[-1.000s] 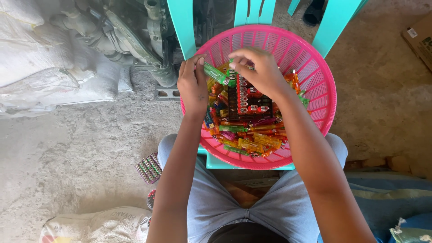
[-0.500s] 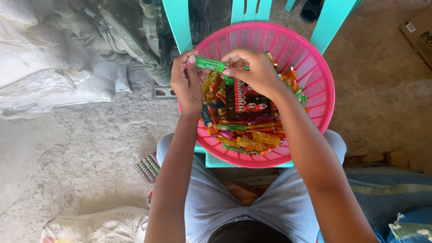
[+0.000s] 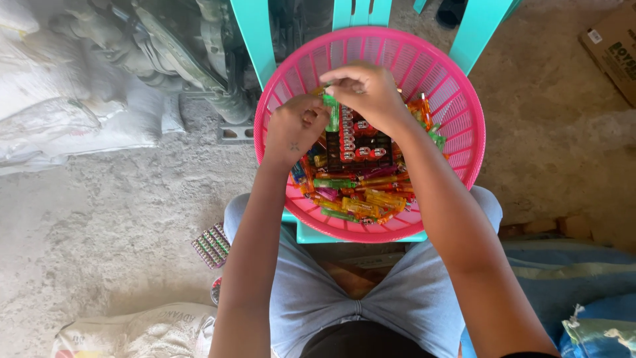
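A round pink plastic basket (image 3: 464,99) rests on a turquoise stool in front of my knees. It holds several wrapped candies (image 3: 358,192) in orange, yellow, green and pink, and a dark card of red-and-white sweets (image 3: 361,142). Both hands are over the basket's far half. My left hand (image 3: 293,129) and my right hand (image 3: 364,89) together pinch one small green wrapped candy (image 3: 331,111), which hangs upright between the fingers.
The turquoise stool (image 3: 255,30) has legs rising at the top. White sacks (image 3: 59,99) lie left on the concrete floor. A small striped packet (image 3: 212,245) lies by my left knee. A cardboard box (image 3: 613,46) sits top right, a blue bag (image 3: 589,318) bottom right.
The green candy lay crosswise between my hands; now it hangs upright. My hands have drawn closer together over the basket.
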